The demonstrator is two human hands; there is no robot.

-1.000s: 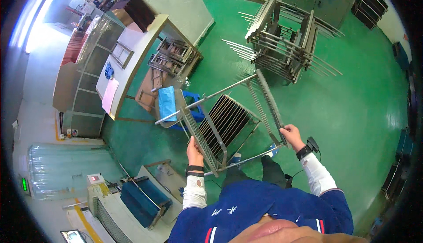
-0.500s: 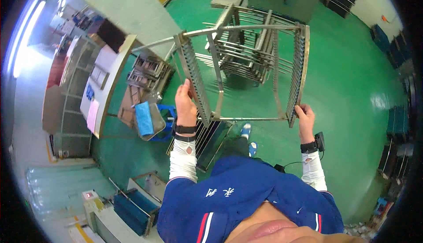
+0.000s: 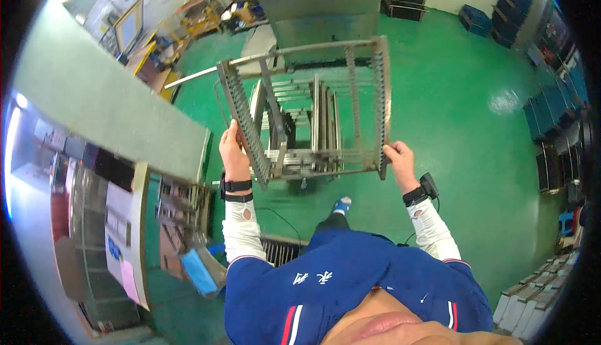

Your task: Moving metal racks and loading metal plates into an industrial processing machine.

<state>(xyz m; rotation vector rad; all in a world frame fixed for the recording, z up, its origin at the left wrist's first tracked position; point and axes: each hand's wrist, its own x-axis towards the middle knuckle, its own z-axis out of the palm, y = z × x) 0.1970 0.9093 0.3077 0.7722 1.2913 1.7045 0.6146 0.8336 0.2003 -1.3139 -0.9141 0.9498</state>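
Observation:
Up in front of me is an open metal rack frame [image 3: 384,95] with toothed, slotted side panels joined by bars. My left hand [image 3: 235,156] grips the lower part of its left side panel, thumb and fingers closed on the edge. My right hand [image 3: 400,162] pinches the lower end of the right side panel. The frame is held clear of the floor and tilted. Behind and below it, partly hidden by its bars, a group of similar metal racks [image 3: 324,116] stands on the green floor.
A large grey metal cabinet [image 3: 325,16] stands beyond the racks. To the left are a pale wall [image 3: 125,88] and a table [image 3: 141,220], with a blue cloth [image 3: 201,271] nearby. Dark blue slotted racks [image 3: 551,116] line the right side. A cable [image 3: 283,218] trails near my left arm.
I have walked forward and turned, carrying the rack frame in both hands. The standing racks and the cabinet are now closer. The table at left has dropped back toward me.

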